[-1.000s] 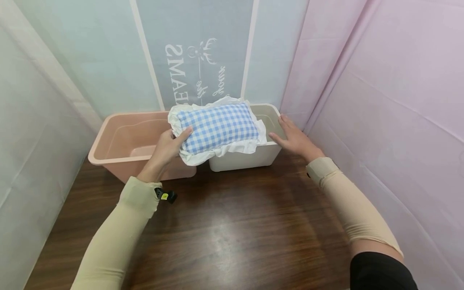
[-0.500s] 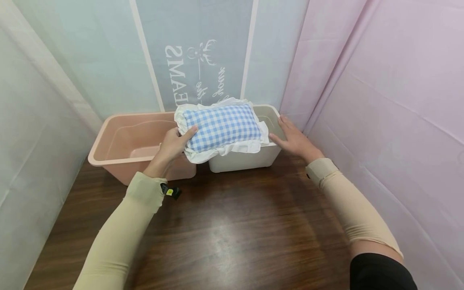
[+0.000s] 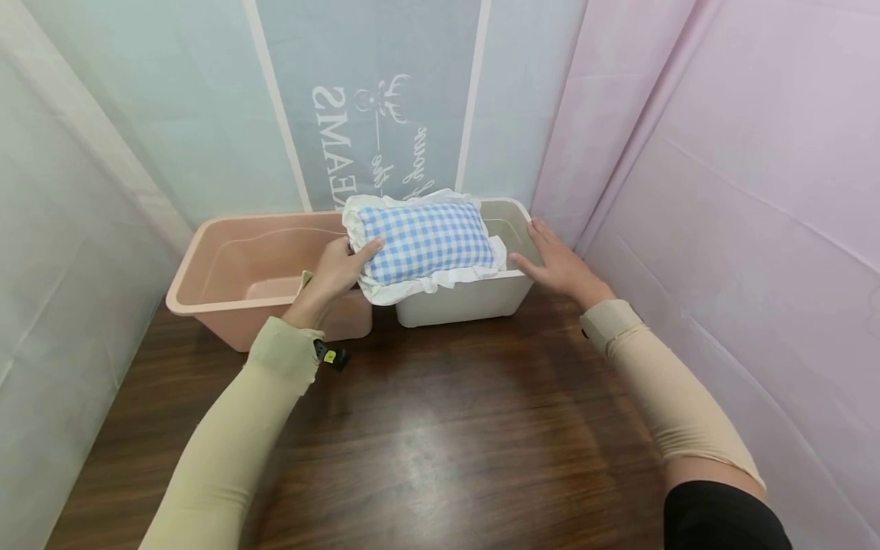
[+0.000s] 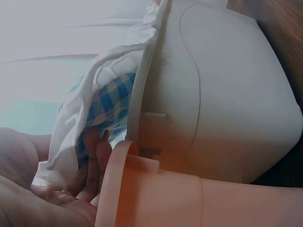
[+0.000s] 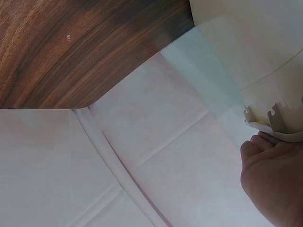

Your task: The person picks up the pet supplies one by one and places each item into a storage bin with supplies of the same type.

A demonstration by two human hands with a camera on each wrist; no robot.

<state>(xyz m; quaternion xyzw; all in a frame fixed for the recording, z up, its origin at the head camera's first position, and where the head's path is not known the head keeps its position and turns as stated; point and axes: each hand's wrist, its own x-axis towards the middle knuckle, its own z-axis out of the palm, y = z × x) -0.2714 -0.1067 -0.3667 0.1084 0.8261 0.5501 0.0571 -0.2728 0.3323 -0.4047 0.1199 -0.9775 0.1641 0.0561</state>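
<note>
A small blue-and-white checked pillow (image 3: 429, 241) with a white ruffled edge covers much of the white bin's opening in the head view. My left hand (image 3: 334, 267) grips its left end, thumb on top and fingers underneath. From the left wrist, the pillow (image 4: 110, 101) appears at the rim of the white bin (image 4: 222, 94), and the curled fingers of my left hand (image 4: 57, 203) show below the cloth. My right hand (image 3: 560, 263) rests on the right rim of the white bin (image 3: 457, 307), fingers extended and thumb apart. The right wrist view shows that hand (image 5: 274, 177) touching the rim.
Left of the white bin stands a pink bin (image 3: 237, 322), close beside it. Both are on a dark wooden tabletop (image 3: 440, 428). A printed curtain (image 3: 385, 46) hangs behind, with a pink curtain (image 3: 756, 191) at the right and a pale one (image 3: 62, 221) at the left.
My left hand has carried the pillow a little to the right, further over the white bin. The right hand has stayed on the rim.
</note>
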